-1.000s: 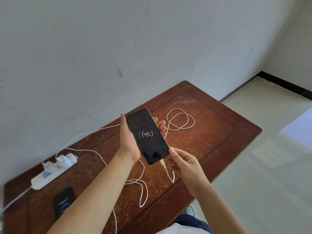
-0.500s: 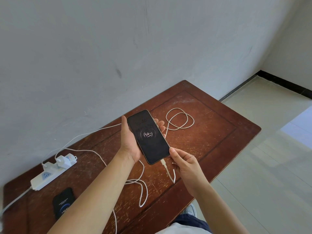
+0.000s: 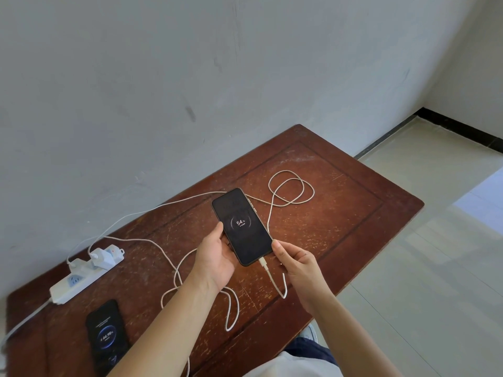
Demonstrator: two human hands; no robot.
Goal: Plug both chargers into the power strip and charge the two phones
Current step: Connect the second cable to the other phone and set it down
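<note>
Lowered since before: one phone (image 3: 242,226), two hands (image 3: 216,261) (image 3: 298,263).

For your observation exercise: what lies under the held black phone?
Under the black phone showing 54%: left hand fingers, brown wooden table, white cable plugged in. Tabletop directly beneath is hidden.

two phones (image 3: 242,227), two chargers (image 3: 101,257), one power strip (image 3: 73,285), two cables (image 3: 291,190), one table (image 3: 353,202)

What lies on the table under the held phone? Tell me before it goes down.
Nothing solid. Only the white cable loops nearby on the table, right of the phone held by the left hand.
</note>
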